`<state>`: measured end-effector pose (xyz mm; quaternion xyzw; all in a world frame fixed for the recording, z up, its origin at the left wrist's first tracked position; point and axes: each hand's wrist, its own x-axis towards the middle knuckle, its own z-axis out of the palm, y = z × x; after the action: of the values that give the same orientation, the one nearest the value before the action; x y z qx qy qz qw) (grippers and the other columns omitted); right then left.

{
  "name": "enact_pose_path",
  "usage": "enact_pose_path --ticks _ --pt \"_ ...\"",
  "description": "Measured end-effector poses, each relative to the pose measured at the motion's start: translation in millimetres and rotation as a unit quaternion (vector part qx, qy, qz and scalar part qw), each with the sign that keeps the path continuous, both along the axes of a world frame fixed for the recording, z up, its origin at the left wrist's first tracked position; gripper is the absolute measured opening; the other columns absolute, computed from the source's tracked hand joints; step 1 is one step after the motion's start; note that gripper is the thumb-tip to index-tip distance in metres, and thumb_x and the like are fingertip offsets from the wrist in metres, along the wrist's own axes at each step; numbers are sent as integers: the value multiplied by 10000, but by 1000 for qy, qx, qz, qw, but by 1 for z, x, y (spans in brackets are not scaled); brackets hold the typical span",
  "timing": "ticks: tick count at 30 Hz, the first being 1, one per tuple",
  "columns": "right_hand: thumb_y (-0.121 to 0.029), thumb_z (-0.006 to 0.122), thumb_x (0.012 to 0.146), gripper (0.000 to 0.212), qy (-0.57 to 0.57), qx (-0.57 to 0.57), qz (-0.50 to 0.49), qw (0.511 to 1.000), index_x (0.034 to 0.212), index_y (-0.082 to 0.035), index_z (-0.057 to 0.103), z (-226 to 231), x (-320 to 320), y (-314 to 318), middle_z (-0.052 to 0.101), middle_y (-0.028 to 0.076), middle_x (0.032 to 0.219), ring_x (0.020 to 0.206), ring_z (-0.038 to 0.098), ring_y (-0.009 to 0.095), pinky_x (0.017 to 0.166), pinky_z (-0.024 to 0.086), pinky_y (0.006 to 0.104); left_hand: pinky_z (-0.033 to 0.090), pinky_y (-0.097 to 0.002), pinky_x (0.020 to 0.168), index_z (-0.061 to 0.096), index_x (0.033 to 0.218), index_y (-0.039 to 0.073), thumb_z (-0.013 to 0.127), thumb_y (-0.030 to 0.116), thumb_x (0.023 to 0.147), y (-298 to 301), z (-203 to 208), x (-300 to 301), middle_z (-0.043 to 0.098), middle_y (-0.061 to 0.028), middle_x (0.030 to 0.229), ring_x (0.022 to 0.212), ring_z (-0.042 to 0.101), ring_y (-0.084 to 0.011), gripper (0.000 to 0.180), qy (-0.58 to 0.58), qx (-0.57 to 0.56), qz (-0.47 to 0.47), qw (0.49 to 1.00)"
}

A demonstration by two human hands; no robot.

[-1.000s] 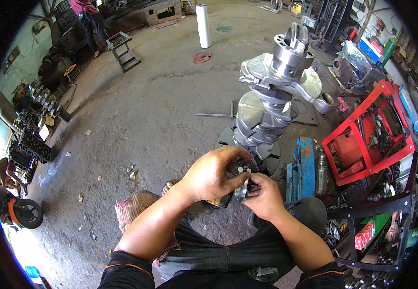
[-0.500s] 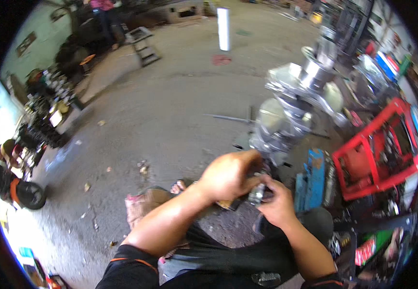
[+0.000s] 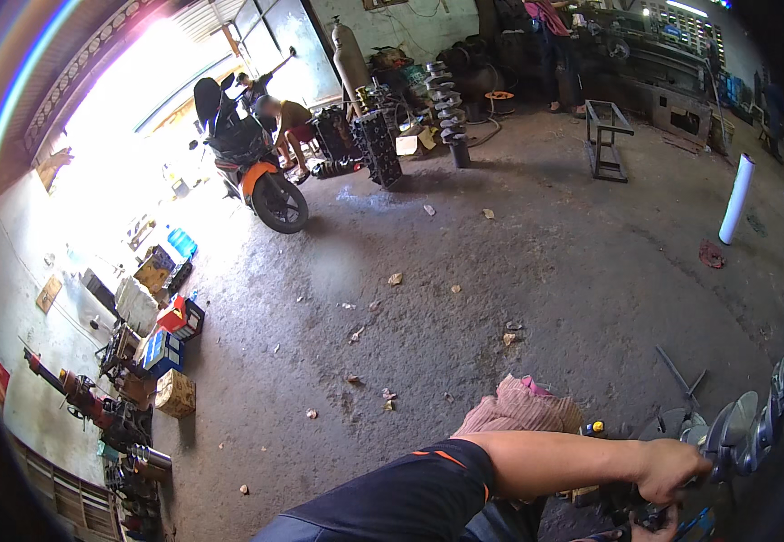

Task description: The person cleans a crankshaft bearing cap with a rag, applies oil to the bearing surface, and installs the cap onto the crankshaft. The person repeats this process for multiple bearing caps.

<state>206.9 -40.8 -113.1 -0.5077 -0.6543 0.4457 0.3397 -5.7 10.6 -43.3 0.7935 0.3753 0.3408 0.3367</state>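
My left hand (image 3: 672, 470) reaches to the lower right, its fingers curled closed beside the metal crankshaft (image 3: 737, 432). What they grip is hidden. Just below it, my right hand (image 3: 656, 531) shows only in part at the lower rim, its fingers bent around a dark metal piece too obscured to name. The crankshaft's shiny webs and journals run up along the right rim. Near my left forearm a pinkish cloth (image 3: 517, 414) is bunched up, and a small yellow-and-black object (image 3: 596, 426) sits beside it.
A metal rod tool (image 3: 678, 372) lies behind the crankshaft. A white cylinder (image 3: 736, 199) stands at the far right, with a metal frame stand (image 3: 605, 144) farther back. Beyond is an orange-and-black motorbike (image 3: 252, 172) with people nearby. Boxes (image 3: 175, 393) line the left wall.
My view has swung to the left, so hands and crankshaft now sit at the lower right. The red tray has left the picture. Both hands stay close together.
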Motion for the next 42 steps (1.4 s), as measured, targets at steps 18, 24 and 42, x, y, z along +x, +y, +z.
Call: enact_pose_path --ticks 18,24,42 --pt "65 838 773 524 -33 37 1 999 1256 43 638 6 -4 -1 682 47 1093 981 622 159 896 520 313 520 -538 785 565 1063 5 791 197 765 -8 7 -3 687 -228 945 951 667 -466 420 8 -1 14 1000" --pt "86 828 764 479 -19 -9 -24 999 1206 30 650 5 -5 -4 687 49 1066 962 645 145 852 533 304 525 -543 785 555 1070 -1 805 279 801 -9 10 -2 695 -220 941 953 670 -469 462 31 -43 38 998" --pt "60 841 774 599 0 50 -7 999 1329 37 618 11 -9 -8 706 68 1124 1005 661 157 891 540 312 528 -551 760 576 1003 -17 755 239 742 -8 -6 10 686 -238 897 918 673 -470 406 24 74 -16 997"
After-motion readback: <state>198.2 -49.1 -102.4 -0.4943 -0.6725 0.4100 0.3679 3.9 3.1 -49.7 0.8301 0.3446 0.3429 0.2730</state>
